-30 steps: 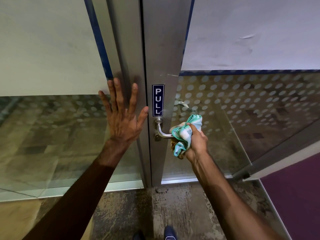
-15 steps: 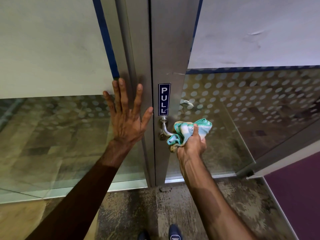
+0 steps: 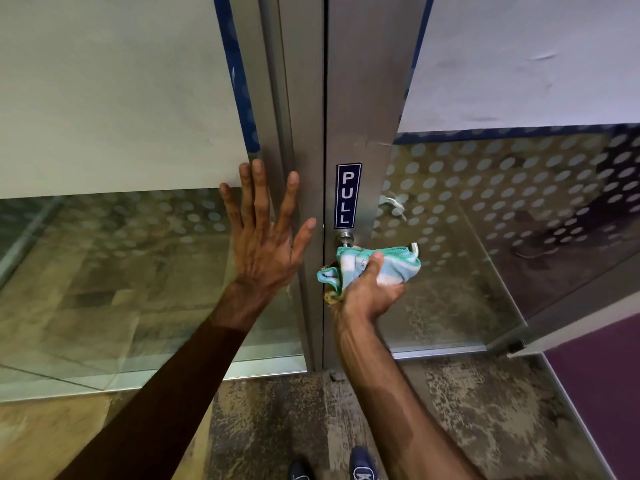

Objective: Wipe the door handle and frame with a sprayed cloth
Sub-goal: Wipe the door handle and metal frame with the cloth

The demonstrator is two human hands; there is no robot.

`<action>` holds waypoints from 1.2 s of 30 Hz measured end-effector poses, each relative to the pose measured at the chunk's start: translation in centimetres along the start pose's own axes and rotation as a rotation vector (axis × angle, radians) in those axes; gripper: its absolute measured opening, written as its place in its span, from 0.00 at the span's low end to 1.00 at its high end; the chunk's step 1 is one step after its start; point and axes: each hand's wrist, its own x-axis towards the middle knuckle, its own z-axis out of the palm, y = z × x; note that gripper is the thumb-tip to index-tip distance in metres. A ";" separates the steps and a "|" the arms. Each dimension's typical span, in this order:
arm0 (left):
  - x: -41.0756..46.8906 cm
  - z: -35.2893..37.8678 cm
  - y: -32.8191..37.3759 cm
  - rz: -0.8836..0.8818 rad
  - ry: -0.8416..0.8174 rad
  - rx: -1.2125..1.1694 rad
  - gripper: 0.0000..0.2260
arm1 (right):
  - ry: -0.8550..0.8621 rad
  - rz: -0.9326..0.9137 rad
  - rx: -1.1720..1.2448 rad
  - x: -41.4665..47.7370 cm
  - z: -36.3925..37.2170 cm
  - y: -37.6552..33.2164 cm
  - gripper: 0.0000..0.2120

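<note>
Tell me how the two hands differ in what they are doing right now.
The left hand is open and flat, fingers spread, pressed against the metal frame; the right hand is curled shut around the cloth. The left hand holds nothing; the right hand wraps the cloth over the door handle. The left hand sits higher than the right hand. Both are bare.

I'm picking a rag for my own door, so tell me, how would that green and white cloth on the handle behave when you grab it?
Probably floppy: the cloth bunches into folds in the right hand and drapes over the door handle. Likely light, since a loose corner hangs freely. Its towel-like surface suggests it would grip rather than slip.
</note>
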 end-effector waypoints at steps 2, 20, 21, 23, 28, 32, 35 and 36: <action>0.0 -0.1 -0.1 0.005 -0.001 0.001 0.34 | -0.007 -0.023 -0.022 -0.1 0.1 0.5 0.29; 0.1 0.2 -0.3 0.030 0.031 -0.008 0.34 | -0.242 0.006 -0.088 -0.6 -2.0 3.9 0.17; 0.1 0.3 -0.3 0.031 0.036 -0.009 0.34 | -0.275 0.025 -0.085 -0.5 -2.9 3.7 0.16; 0.3 0.7 -0.5 0.033 0.044 -0.008 0.35 | -0.271 0.044 -0.109 -0.3 -5.3 3.0 0.16; 0.2 1.5 -0.7 0.047 0.066 -0.003 0.36 | -0.260 -0.312 -0.241 -0.8 -10.4 -0.9 0.19; 0.1 1.5 -1.0 0.079 0.079 0.007 0.36 | -0.328 -1.125 -0.750 0.8 -9.0 -2.6 0.32; 0.0 1.4 -1.1 0.068 0.081 0.001 0.35 | -0.293 -1.581 -1.236 3.6 -5.7 -1.8 0.35; -0.1 1.4 -1.1 0.061 0.081 0.000 0.35 | -0.281 -1.661 -1.352 4.2 -4.9 -1.2 0.34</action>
